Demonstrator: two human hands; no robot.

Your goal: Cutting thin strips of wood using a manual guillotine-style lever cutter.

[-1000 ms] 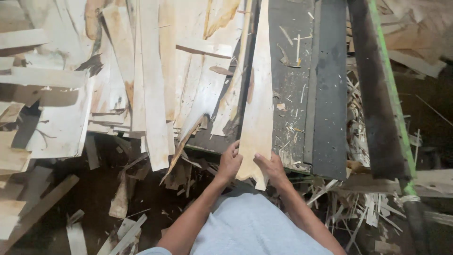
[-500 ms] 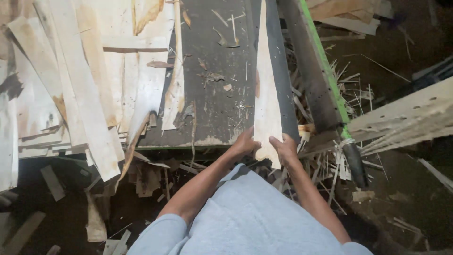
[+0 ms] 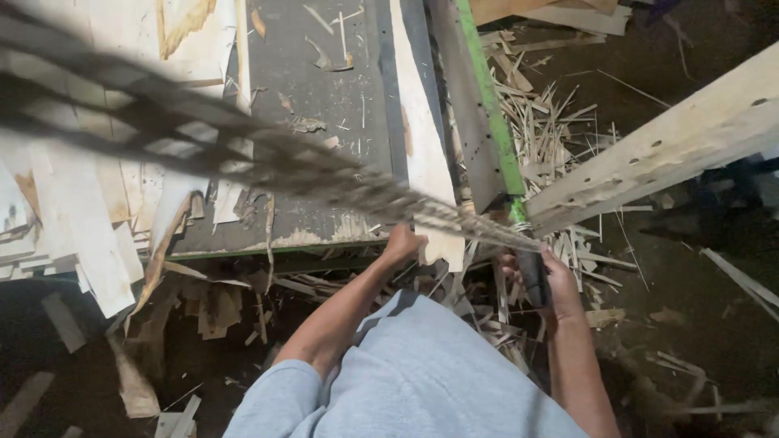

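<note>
A long pale veneer strip (image 3: 422, 138) lies lengthwise on the dark work table (image 3: 333, 105), along its right side. My left hand (image 3: 402, 243) holds the strip's near end at the table's front edge. To the right, my right hand (image 3: 552, 280) is closed around the dark handle (image 3: 531, 276) of a stick broom. The broom's bristles (image 3: 243, 150) stretch blurred across the table toward the upper left, passing over the strip's near end.
A green rail (image 3: 487, 105) runs along the table's right edge. Pale veneer sheets (image 3: 81, 219) are heaped on the left. Splinters and offcuts (image 3: 544, 138) litter the floor right of the table, under a pale wooden beam (image 3: 673, 138).
My right hand has let go of the veneer strip and now grips a broom that has swung in across the table. The left hand still holds the strip.
</note>
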